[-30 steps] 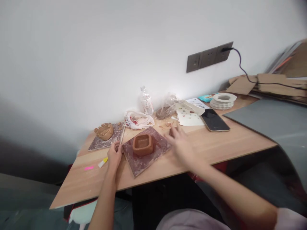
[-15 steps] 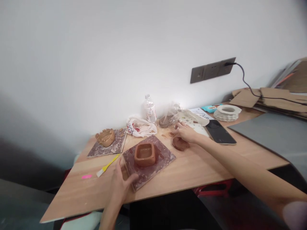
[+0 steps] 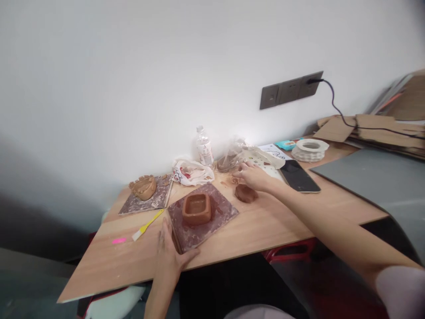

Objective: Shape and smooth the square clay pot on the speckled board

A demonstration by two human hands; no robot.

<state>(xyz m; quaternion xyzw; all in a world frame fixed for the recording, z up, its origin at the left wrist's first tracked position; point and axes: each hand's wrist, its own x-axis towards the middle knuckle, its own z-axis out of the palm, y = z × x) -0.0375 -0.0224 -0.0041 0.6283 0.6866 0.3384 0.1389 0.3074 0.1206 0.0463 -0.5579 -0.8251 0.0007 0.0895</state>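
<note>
A square-sided brown clay pot (image 3: 196, 209) with a hollow middle sits on a dark, smeared board (image 3: 222, 218). At the board's left front corner is my left hand (image 3: 170, 254), thumb and fingers spread along its edges. My right hand (image 3: 254, 176) reaches to the back of the table, fingers curled down with the tips on a small piece of clay (image 3: 235, 180). Just below that hand lies a dark brown clay lump (image 3: 246, 194). A second clay pot (image 3: 143, 188) with a bumpy rim stands on another board (image 3: 159, 197) at the left.
A yellow-handled brush (image 3: 148, 225) and a pink strip (image 3: 119, 240) lie on the left. Behind are a plastic bag (image 3: 195, 173), a bottle (image 3: 203, 148) and bagged clay (image 3: 229, 161). To the right are a phone (image 3: 299, 176), a white ribbed ring (image 3: 310, 151) and a grey panel (image 3: 372, 177).
My right hand has moved slightly back, and more of the clay lump shows. My left hand has shifted along the board's corner, its thumb now farther forward. The view has tilted slightly.
</note>
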